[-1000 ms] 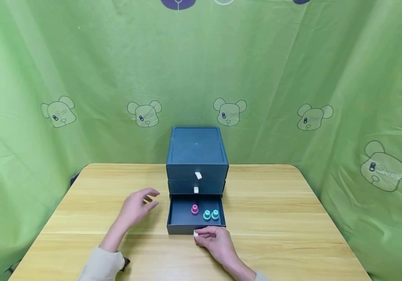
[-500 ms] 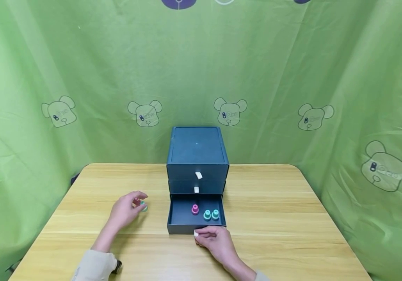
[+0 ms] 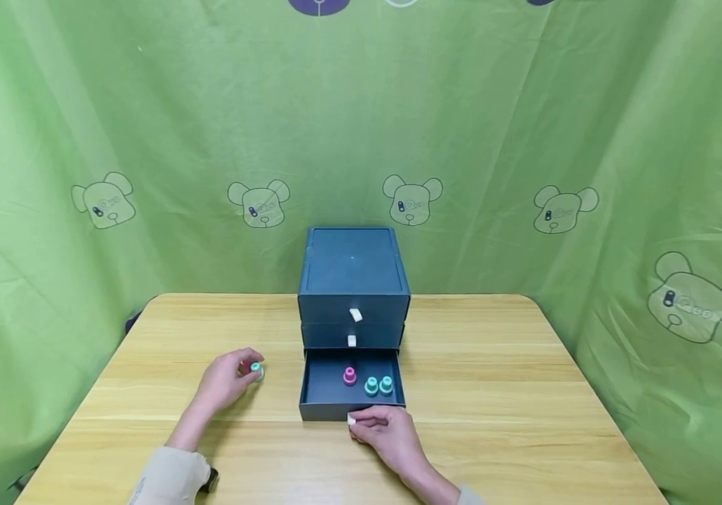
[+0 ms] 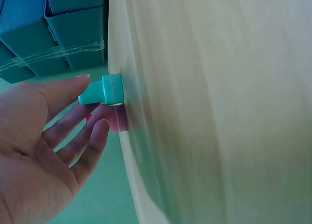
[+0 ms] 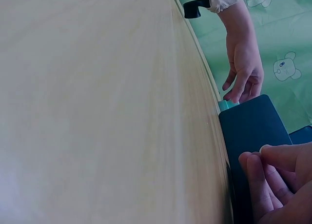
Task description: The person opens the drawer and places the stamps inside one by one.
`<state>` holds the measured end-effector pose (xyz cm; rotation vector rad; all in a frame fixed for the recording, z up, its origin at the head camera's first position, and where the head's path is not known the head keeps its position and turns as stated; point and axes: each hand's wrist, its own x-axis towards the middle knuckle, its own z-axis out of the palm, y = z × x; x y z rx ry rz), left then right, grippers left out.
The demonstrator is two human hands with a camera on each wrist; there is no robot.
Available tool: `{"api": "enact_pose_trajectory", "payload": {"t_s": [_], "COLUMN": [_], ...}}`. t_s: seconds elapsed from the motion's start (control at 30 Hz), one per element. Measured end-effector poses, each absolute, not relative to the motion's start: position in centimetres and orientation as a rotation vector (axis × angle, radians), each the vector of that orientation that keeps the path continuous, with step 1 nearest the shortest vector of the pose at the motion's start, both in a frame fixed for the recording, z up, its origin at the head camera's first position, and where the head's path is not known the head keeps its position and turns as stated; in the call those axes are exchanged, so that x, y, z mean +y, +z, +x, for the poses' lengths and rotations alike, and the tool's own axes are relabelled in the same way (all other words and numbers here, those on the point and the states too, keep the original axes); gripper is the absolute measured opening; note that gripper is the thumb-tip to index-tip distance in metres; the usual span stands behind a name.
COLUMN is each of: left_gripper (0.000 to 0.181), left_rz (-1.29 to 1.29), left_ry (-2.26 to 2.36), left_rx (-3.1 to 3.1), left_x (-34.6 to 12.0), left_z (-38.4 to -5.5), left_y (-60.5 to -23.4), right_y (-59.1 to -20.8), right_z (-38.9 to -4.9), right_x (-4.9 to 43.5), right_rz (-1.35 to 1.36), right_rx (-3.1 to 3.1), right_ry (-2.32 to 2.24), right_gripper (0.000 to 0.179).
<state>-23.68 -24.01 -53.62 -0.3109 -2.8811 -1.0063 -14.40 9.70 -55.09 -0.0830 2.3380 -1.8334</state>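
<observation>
My left hand [image 3: 225, 379] pinches a small teal stepped plastic piece [image 4: 112, 90], wide-based and narrower on top, which stands on the table left of the drawer unit [image 3: 355, 263]. Just behind that piece in the left wrist view, a pink piece [image 4: 118, 120] shows beside the fingers; the hand hides it in the head view. With thumb and fingers, my right hand [image 3: 391, 436] grips the white pull tab [image 3: 351, 419] of the pulled-out bottom drawer [image 3: 323, 412]. Inside this drawer stand a pink piece [image 3: 350, 376] and two teal pieces, one [image 3: 371, 386] left of the other [image 3: 387, 386].
The dark blue unit's two upper drawers are closed, each with a white tab, one [image 3: 355, 315] above the other [image 3: 352, 341]. It stands at the back middle of the wooden table [image 3: 493, 393]. A green curtain [image 3: 493, 126] with bear prints surrounds the table.
My left hand has moved left, away from the drawer, and its fingers have closed on the teal piece on the table. My right hand and the drawer have stayed still.
</observation>
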Motion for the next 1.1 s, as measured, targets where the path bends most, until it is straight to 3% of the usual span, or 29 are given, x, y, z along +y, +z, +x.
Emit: {"api": "enact_pose_trajectory", "payload": {"t_s": [0.7,1.1], "left_gripper": [0.016,0.019], "left_rz": [-0.327,-0.409], "left_ry": [-0.990,-1.002], "left_rx": [-2.880,-2.851], "left_x": [-23.9,-21.6], "left_z": [-23.6,-23.1], "left_y": [-53.5,-51.6], "right_y": [-55.1,-55.2], "right_z": [-14.5,-14.4], "right_x": [9.6,9.7], "right_rz": [-0.082,-0.077], "right_rx": [2.342,2.344], "right_ry": [-1.818,-1.820], "right_gripper": [0.020,0.021]}}
